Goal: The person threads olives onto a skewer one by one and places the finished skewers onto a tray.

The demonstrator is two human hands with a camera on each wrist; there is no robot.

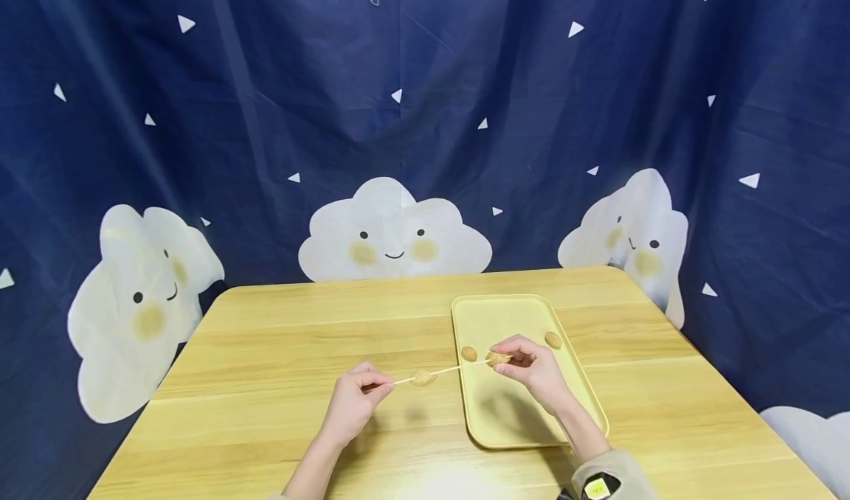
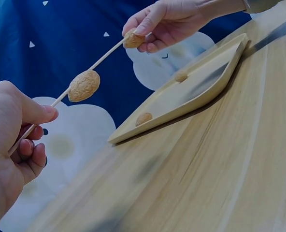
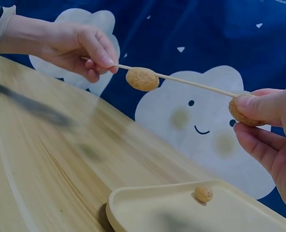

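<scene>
My left hand (image 1: 352,405) pinches one end of a thin wooden skewer (image 1: 448,369) between thumb and fingers. A brown, wrinkled fried ball (image 2: 84,86) is threaded on the skewer a short way from the left fingertips. At the skewer's other end, my right hand (image 1: 539,376) grips a second fried ball (image 3: 244,112) with thumb and fingers. The skewer enters this ball, and its tip seems to show past it in the head view. Both hands hold the skewer raised, the right one over the pale yellow tray (image 1: 488,435).
Two more fried balls lie on the tray, one by its left rim (image 1: 469,354) and another fried ball (image 1: 553,340) by its right rim. The tray sits on the right part of a wooden table (image 1: 265,367). Behind hangs a dark blue curtain (image 1: 425,131) with clouds.
</scene>
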